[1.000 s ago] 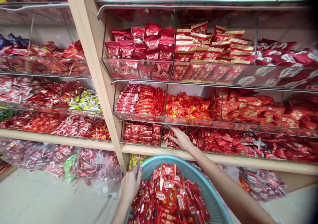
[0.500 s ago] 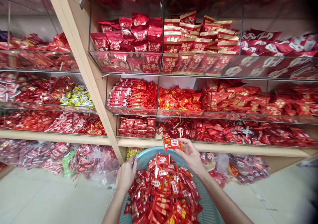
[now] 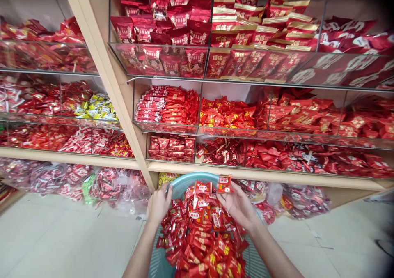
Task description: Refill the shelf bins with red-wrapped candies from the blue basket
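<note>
A teal plastic basket [image 3: 191, 176] is piled with small red wrapped candies [image 3: 201, 241]. My left hand [image 3: 159, 203] is closed on the basket's left rim, some of its fingers hidden behind the edge. Over the right side of the rim, my right hand [image 3: 241, 208] holds one red candy packet [image 3: 224, 184] with white lettering, its palm partly turned up. Loose candies in the basket lie just to the left of that hand and below it.
Ahead stand wooden shelves [image 3: 107, 105] with clear-fronted bins of red packets [image 3: 180, 31]. A wooden ledge [image 3: 277, 174] runs just behind the basket. Clear plastic bags of candy [image 3: 120, 187] lie beneath, on the tiled floor [image 3: 76, 233].
My right hand has shifted slightly right and down with the packet, and the packet has turned. The left hand stays at the rim. The shelves sit higher in view.
</note>
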Action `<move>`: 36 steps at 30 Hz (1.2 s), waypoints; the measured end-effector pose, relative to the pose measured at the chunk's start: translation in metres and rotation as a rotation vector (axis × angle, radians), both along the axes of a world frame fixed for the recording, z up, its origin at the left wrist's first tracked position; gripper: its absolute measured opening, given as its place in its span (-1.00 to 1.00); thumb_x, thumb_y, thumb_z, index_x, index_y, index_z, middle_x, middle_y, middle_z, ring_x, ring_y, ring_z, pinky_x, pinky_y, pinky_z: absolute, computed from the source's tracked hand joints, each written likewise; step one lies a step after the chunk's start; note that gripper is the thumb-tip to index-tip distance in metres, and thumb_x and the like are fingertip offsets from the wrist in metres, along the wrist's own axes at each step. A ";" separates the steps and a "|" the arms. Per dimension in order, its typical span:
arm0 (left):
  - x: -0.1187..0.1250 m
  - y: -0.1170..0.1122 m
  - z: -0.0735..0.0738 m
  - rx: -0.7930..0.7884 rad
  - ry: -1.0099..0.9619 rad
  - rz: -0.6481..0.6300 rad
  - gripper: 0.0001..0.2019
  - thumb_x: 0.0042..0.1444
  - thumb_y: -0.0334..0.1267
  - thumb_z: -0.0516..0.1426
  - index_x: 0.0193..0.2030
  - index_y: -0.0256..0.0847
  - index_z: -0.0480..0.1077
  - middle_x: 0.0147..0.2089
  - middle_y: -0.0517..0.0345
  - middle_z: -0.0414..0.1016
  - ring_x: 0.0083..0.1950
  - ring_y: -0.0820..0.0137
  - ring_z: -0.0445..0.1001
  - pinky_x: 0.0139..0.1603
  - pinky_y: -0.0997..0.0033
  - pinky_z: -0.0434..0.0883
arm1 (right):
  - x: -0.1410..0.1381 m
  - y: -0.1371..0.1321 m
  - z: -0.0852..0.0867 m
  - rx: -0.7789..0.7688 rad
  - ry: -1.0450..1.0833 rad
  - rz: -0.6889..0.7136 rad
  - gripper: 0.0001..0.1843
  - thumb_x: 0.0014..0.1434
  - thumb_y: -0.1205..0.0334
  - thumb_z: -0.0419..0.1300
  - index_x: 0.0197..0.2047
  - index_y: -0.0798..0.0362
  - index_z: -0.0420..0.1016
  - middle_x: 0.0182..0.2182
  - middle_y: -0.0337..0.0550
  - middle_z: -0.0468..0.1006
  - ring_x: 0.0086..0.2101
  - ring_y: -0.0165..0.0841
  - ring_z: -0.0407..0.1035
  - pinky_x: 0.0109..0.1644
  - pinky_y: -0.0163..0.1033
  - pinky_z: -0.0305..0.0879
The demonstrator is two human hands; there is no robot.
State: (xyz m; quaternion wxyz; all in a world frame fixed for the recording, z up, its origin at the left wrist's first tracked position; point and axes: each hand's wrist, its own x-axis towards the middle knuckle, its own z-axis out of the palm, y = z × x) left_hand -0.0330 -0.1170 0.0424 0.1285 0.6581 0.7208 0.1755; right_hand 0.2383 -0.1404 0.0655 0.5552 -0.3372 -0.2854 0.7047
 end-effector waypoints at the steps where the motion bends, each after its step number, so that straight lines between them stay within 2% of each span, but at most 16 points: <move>1: 0.000 0.000 0.000 0.003 -0.001 -0.002 -0.63 0.30 -0.08 -0.10 0.09 -0.11 0.37 -0.18 0.01 0.59 -0.17 0.29 0.55 -0.23 0.47 0.34 | -0.001 -0.002 -0.001 -0.019 -0.009 0.019 -0.73 0.19 -0.01 0.10 -0.17 -0.05 0.47 -0.14 -0.16 0.56 -0.10 -0.30 0.44 0.08 -0.05 0.34; 5: 0.000 -0.001 0.001 0.004 -0.001 0.007 -0.63 0.29 -0.09 -0.09 0.10 -0.12 0.37 -0.16 0.00 0.58 -0.17 0.30 0.55 -0.22 0.47 0.34 | 0.001 -0.008 -0.001 -0.112 -0.053 0.086 -0.63 0.21 -0.07 0.06 -0.07 -0.01 0.43 -0.12 -0.09 0.54 -0.12 -0.27 0.45 -0.07 -0.08 0.44; 7: 0.000 -0.002 0.001 -0.008 -0.001 0.009 -0.62 0.29 -0.09 -0.09 0.11 -0.13 0.37 -0.16 -0.01 0.58 -0.17 0.29 0.55 -0.21 0.47 0.34 | 0.006 -0.010 -0.001 -0.152 -0.091 0.079 -0.65 0.15 -0.04 0.16 -0.07 -0.02 0.42 -0.15 -0.12 0.55 -0.17 -0.29 0.47 -0.13 -0.13 0.46; 10: 0.000 -0.002 0.002 -0.017 -0.003 0.007 -0.61 0.29 -0.09 -0.09 0.11 -0.15 0.36 -0.16 -0.02 0.58 -0.16 0.28 0.54 -0.21 0.47 0.34 | 0.016 -0.011 -0.004 -0.144 -0.264 0.041 -0.65 -0.02 0.12 0.35 -0.15 -0.05 0.42 -0.28 -0.24 0.56 -0.29 -0.36 0.48 -0.21 -0.25 0.43; 13: -0.001 -0.001 0.001 -0.007 -0.002 0.007 -0.61 0.30 -0.08 -0.10 0.10 -0.14 0.37 -0.17 -0.01 0.58 -0.15 0.28 0.54 -0.21 0.46 0.34 | 0.024 -0.011 -0.012 -0.018 -0.537 0.006 -0.51 -0.11 0.17 0.39 -0.10 -0.05 0.36 -0.34 -0.29 0.54 -0.34 -0.35 0.45 -0.21 -0.22 0.41; 15: -0.002 -0.001 0.000 0.000 -0.001 0.007 -0.62 0.30 -0.07 -0.10 0.09 -0.11 0.38 -0.17 0.00 0.58 -0.16 0.28 0.54 -0.22 0.47 0.34 | 0.028 -0.009 -0.018 0.120 -0.724 -0.024 -0.40 -0.13 0.19 0.39 -0.01 -0.04 0.31 -0.27 -0.25 0.55 -0.26 -0.29 0.44 -0.13 -0.16 0.39; 18: -0.002 0.000 -0.001 -0.001 -0.004 0.003 -0.63 0.29 -0.08 -0.10 0.10 -0.11 0.37 -0.18 0.00 0.58 -0.17 0.29 0.55 -0.23 0.48 0.33 | 0.029 -0.005 -0.022 0.299 -0.972 -0.006 -0.41 -0.08 0.22 0.32 0.05 0.00 0.29 -0.17 -0.17 0.53 -0.15 -0.23 0.41 -0.03 -0.11 0.34; 22: -0.003 0.000 -0.001 -0.003 -0.012 -0.003 -0.62 0.29 -0.09 -0.09 0.10 -0.13 0.38 -0.18 -0.01 0.59 -0.16 0.29 0.55 -0.23 0.48 0.33 | 0.026 0.004 -0.018 0.441 -1.263 0.023 -0.38 0.00 0.24 0.22 0.17 -0.04 0.28 -0.11 -0.11 0.47 -0.11 -0.20 0.38 0.00 -0.10 0.30; 25: -0.003 0.000 -0.001 0.001 -0.010 -0.002 -0.62 0.29 -0.09 -0.10 0.10 -0.12 0.38 -0.19 0.01 0.59 -0.17 0.29 0.55 -0.23 0.47 0.33 | 0.023 0.013 -0.014 0.483 -1.422 0.027 -0.33 0.04 0.25 0.19 0.25 -0.09 0.21 -0.10 -0.08 0.44 -0.06 -0.17 0.34 0.04 -0.06 0.25; 30: -0.004 0.001 -0.001 -0.004 0.008 0.003 -0.64 0.29 -0.09 -0.08 0.09 -0.09 0.38 -0.18 0.01 0.59 -0.19 0.30 0.55 -0.22 0.47 0.33 | 0.020 0.022 -0.018 0.482 -1.519 -0.010 -0.27 0.13 0.22 0.14 0.33 -0.14 -0.01 -0.05 -0.08 0.45 0.01 -0.14 0.26 0.12 0.07 0.10; 36: -0.004 0.002 -0.004 0.006 0.010 0.006 -0.65 0.28 -0.09 -0.05 0.09 -0.11 0.38 -0.19 0.01 0.59 -0.17 0.29 0.55 -0.22 0.48 0.33 | 0.012 0.027 -0.029 0.605 -1.485 -0.085 -0.34 0.20 0.19 0.08 0.33 -0.15 -0.04 0.00 -0.11 0.45 0.01 -0.20 0.29 0.13 0.01 0.09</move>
